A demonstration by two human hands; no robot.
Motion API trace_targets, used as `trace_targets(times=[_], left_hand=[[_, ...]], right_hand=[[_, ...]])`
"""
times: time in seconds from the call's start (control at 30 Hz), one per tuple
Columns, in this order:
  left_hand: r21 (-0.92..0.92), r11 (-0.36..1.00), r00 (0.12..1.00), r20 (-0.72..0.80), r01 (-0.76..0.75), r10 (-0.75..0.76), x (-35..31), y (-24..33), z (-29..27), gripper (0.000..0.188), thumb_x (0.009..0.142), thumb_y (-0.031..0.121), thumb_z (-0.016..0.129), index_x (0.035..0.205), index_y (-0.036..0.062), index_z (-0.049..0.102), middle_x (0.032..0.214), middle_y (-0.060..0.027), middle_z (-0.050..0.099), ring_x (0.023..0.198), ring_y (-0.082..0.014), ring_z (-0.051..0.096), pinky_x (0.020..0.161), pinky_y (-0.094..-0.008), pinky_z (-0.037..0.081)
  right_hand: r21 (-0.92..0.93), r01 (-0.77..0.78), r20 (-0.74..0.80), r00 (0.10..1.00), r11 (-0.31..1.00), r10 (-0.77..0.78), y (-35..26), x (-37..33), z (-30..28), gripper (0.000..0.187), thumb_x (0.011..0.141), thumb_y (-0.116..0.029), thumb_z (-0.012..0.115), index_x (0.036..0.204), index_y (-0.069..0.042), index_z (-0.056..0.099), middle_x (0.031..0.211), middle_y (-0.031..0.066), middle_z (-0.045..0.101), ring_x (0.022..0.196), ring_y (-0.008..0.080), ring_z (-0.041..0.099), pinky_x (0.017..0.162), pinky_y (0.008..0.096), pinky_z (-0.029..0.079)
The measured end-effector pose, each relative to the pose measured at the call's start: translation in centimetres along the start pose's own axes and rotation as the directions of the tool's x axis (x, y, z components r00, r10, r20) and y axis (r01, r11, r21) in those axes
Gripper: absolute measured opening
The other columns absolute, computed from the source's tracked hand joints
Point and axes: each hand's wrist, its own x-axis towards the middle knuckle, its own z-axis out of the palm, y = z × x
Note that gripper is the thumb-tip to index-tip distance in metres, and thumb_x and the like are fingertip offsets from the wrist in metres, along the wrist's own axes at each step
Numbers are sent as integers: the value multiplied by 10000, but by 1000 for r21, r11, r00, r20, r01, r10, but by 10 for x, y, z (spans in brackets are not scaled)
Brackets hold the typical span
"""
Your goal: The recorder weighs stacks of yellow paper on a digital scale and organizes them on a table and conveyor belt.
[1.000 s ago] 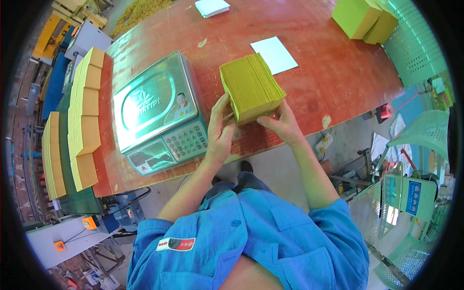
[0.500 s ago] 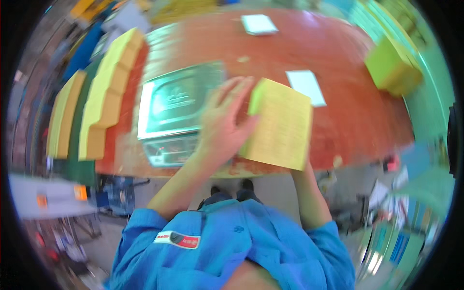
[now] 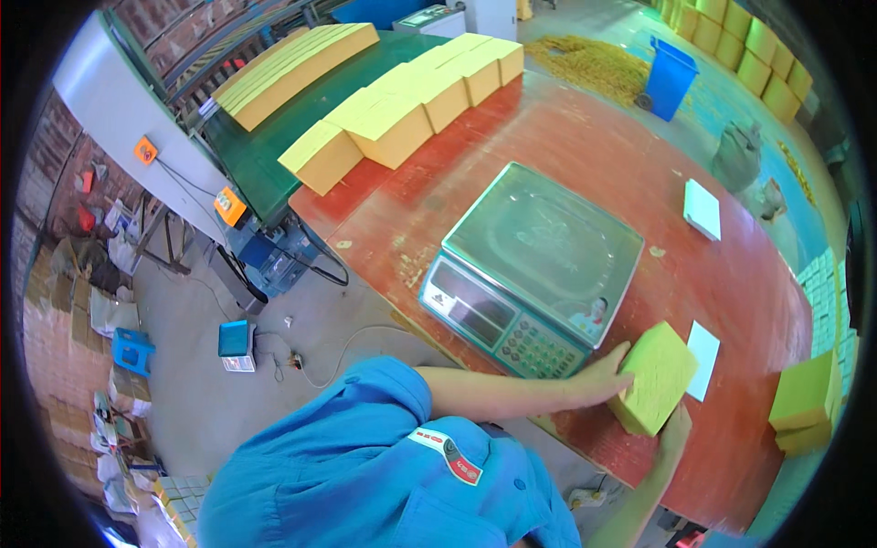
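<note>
A thick yellow block, which looks like a stack of paper sheets (image 3: 656, 376), is held between my two hands near the front edge of the red table (image 3: 740, 447). My left hand (image 3: 598, 378) presses against its left side, fingers partly behind it. At its lower right side is my right hand (image 3: 674, 433), its fingers mostly hidden by the stack. Just beyond the stack lies a white sheet (image 3: 702, 361). Left of it stands a digital scale (image 3: 553, 251) with a bare metal platform and a keypad.
A row of yellow paper stacks (image 3: 402, 110) lines the table's far left, beside a green belt (image 3: 260, 178) carrying more. A small white pile (image 3: 702, 210) lies at the far right, and yellow blocks (image 3: 804, 402) sit at the right edge. A blue wheeled bin (image 3: 671, 80) stands on the floor beyond.
My view has swung to the left, so the scale and belt show more fully. The yellow stack is still between my hands, now tilted with a corner toward the scale.
</note>
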Motion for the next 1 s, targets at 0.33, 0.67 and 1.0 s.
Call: trace_targets(times=[0.33, 0.67, 1.0], left_hand=[[717, 554, 833, 68, -423, 549, -19, 168, -334, 367, 867, 183, 652, 1207, 58, 593, 1096, -129, 657, 952, -252, 648, 862, -364, 511], [977, -71, 946, -176, 202, 271, 64, 120, -657, 858, 875, 696, 372, 1470, 81, 311, 1534, -220, 219, 1445, -339, 155, 1145, -557, 124], [964, 148, 951, 177, -219, 255, -117, 122, -557, 908, 771, 570, 636, 1415, 1, 344, 1479, -299, 251, 1397, -416, 236, 1074, -618, 251]], right_hand=[[-254, 575, -334, 703, 778, -628, -124, -120, 167, 329, 956, -167, 514, 1204, 45, 558, 1058, 100, 613, 879, 146, 585, 767, 253, 456], [107, -168, 727, 686, 980, 39, -82, -143, 507, 297, 886, -7, 486, 1167, 38, 573, 1077, 149, 647, 996, 217, 629, 886, 313, 491], [199, -796, 893, 388, 572, 229, 51, -149, 607, 658, 851, -311, 640, 1414, -77, 392, 1376, 140, 491, 1283, 294, 461, 1041, 437, 395]])
